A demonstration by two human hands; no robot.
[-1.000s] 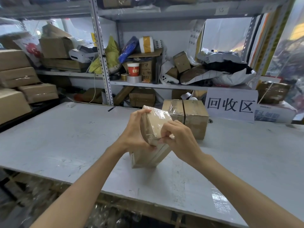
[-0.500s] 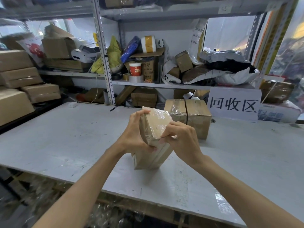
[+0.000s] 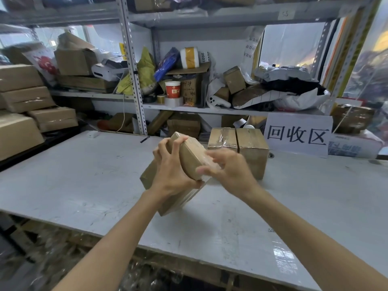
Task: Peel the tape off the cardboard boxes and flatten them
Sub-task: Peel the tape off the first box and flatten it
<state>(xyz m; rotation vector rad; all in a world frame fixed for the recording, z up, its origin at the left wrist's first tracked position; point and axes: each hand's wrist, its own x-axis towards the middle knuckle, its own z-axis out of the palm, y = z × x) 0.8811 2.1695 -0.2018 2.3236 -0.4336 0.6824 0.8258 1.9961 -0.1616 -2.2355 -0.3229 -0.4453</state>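
Cardboard is what your left grip point(image 3: 174, 168) is clamping — fingers hooking over the upper end of the small box point(image 3: 192, 159), thumb tucking under its lower corner. You are holding that box tilted on end over a second box point(image 3: 178, 203) lying on the worktop point(image 3: 73, 175); whether the two are touching I cannot tell. Its long axis is running up and away from you, leaning left, and the glossy tape point(image 3: 202, 151) is wrapping the narrow side facing right. That taped side is sitting just beside your right grip point(image 3: 228, 168), which is showing blurred, thumb low and fingers high — pinching tape or only brushing it, I cannot tell. Being nearer the tape, the right grip is, I judge, the one doing the peeling, pulling rightward against the left hold. Further right, two taped boxes point(image 3: 238, 143) are waiting beside a white sign point(image 3: 298, 135).
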